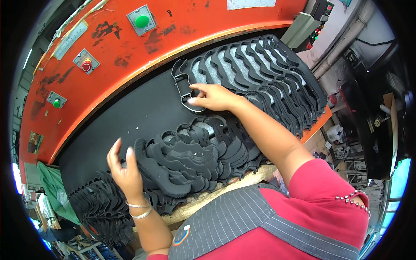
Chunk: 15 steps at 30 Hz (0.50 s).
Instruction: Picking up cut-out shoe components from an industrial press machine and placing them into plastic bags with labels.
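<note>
My right hand (213, 97) reaches over the black foam sheet, its fingers and thumb on the near right edge of a metal cutting die (183, 100). This die is a curved, shoe-sole-like outline with cross bars, standing on the sheet (117, 117) beside the cut-out rows. Apart from it, my left hand (125, 169) is raised open with nothing in it, fingers spread. A bracelet circles that wrist. Close to the left hand lies a heap of curved black foam pieces (186, 158), stacked in layers.
A red-orange press beam (108, 56) spans the far side, with green buttons (141, 21) and a red button (86, 65). Cut foam strips (242, 65) cover the right of the table. More scraps (99, 199) hang at the left edge. A grey box (301, 31) stands far right.
</note>
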Each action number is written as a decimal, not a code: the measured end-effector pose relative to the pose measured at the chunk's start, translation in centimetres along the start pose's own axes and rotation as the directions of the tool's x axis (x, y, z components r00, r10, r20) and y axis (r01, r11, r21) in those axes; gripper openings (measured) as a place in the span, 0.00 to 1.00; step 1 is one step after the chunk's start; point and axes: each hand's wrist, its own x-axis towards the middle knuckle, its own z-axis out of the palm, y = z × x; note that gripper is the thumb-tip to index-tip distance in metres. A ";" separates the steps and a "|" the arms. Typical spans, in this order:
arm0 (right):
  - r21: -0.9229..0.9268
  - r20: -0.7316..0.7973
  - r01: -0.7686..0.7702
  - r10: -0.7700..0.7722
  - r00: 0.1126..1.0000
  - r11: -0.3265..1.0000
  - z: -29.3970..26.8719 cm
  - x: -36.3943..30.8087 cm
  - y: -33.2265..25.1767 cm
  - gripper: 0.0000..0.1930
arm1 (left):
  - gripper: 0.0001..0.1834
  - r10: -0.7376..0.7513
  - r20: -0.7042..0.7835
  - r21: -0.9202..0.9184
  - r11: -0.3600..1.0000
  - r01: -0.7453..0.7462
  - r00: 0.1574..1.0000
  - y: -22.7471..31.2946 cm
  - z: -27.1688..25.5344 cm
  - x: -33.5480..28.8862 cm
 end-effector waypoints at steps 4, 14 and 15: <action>-0.045 0.041 0.291 -0.289 0.957 0.956 0.1 -1.8 4.2 0.37 | 0.26 -0.066 0.442 -0.221 0.958 0.180 0.894 0.1 7.5 4.2; -0.115 -0.202 0.353 -0.370 0.907 0.928 2.5 -2.0 5.1 0.22 | 0.29 0.027 0.562 -0.049 0.999 0.001 0.827 -3.1 17.7 4.4; -0.107 -0.205 0.351 -0.366 0.908 0.930 2.4 -1.9 5.2 0.22 | 0.29 0.010 0.562 -0.054 0.998 0.025 0.827 -2.6 17.6 4.4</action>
